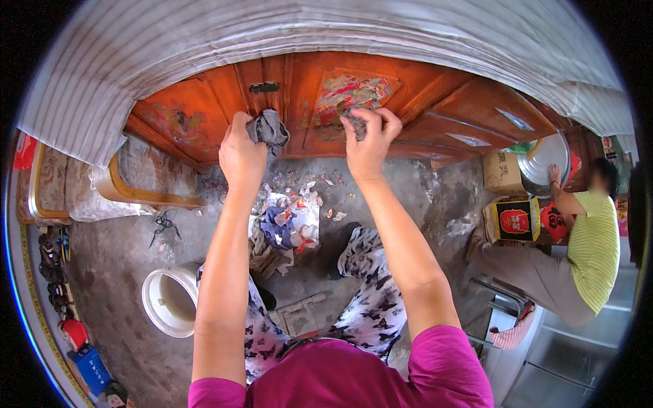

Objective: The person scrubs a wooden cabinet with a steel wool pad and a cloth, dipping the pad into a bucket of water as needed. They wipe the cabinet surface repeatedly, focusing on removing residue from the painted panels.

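Observation:
My left hand is closed on a crumpled dark grey rag, held up close to the front of an orange-brown wooden door panel. A rough grey wad like a steel wool scouring pad is pinched in the fingers of my right hand. That wad is at the lower edge of a torn, colourful paper picture stuck on the panel. More worn paper remnants cling to the panel at the left. A dark metal fitting sits above the rag.
Scraps of paper and cloths lie on the concrete floor below. At the left stand a white bucket and a sofa. On the right, another person crouches beside cardboard boxes, touching a round metal lid. Striped sheeting hangs above.

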The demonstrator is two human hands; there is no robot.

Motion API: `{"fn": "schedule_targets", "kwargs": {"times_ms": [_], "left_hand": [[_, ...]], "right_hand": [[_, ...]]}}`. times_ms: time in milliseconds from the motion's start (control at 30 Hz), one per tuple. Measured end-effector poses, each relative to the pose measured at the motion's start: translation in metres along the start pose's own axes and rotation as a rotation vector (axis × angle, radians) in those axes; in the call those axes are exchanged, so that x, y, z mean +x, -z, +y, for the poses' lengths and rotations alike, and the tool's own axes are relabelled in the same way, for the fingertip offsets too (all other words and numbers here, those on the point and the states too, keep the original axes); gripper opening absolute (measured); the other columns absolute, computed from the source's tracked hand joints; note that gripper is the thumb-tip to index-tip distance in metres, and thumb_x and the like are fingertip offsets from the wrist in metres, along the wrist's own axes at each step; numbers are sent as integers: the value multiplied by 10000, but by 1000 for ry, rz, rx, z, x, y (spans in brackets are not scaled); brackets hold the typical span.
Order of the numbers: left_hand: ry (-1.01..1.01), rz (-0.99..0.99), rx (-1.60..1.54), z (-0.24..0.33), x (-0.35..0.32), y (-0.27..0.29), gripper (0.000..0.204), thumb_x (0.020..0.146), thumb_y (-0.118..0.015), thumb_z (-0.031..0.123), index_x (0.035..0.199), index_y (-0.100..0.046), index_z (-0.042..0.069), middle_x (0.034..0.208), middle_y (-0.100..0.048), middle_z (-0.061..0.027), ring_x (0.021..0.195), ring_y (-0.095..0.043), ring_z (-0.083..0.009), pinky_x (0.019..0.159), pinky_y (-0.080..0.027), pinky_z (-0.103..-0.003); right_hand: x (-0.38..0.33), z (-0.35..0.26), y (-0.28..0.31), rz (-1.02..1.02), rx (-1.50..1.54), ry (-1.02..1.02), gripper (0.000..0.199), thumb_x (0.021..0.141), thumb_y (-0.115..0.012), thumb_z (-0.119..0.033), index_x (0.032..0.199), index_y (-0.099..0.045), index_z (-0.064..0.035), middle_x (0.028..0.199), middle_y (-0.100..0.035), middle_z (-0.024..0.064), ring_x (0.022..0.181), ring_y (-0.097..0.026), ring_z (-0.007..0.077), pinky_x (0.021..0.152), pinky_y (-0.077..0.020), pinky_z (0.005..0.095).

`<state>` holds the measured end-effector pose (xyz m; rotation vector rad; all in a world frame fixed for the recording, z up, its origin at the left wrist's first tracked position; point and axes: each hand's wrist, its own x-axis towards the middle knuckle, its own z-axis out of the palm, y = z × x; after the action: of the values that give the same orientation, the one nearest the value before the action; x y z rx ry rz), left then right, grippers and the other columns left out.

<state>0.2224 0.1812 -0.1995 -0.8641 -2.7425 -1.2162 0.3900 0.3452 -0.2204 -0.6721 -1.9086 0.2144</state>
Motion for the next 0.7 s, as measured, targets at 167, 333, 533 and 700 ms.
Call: {"fn": "schedule_targets", "kwargs": {"times_ms": [167, 333, 533, 700], "left_hand": [[-13, 14, -20, -2, 0, 2, 395, 733, -644, -23, 1111, -606, 84, 1053, -709, -213, 980, -673, -463, 812, -533, -519], [-26, 27, -48, 4, 0, 1, 384, 735, -645, -22, 1103, -603, 81, 1040, -714, -214, 997, -669, -453, 813, -530, -508], [-31, 0, -21, 7, 6, -1, 414, 722, -646, -23, 1118, -593, 87, 1075, -701, -206, 976, -672, -467, 811, -536, -529], [-27, -6, 14, -5, 0, 3, 430, 722, -653, -19, 1133, -586, 90, 1071, -697, -203, 958, -672, -467, 806, -536, -531]], "right_hand": [[69, -28, 8, 269, 269, -77, 467, 774, -912, -183, 1128, -633, -61, 1126, -631, 98, 1085, -572, 331, 933, -473, 449], [13, -3, -33, 213, 43, 67, 339, 730, -851, -26, 1015, -698, -131, 1057, -598, 68, 1049, -562, 297, 907, -458, 439], [-80, 21, -41, -120, 55, -186, 336, 759, -799, 10, 1054, -672, -85, 1116, -602, 138, 1105, -555, 376, 986, -459, 471], [57, -61, -9, 489, 386, 22, 374, 755, -810, 18, 1082, -667, -92, 1111, -596, 93, 1076, -567, 353, 979, -473, 442]]}}
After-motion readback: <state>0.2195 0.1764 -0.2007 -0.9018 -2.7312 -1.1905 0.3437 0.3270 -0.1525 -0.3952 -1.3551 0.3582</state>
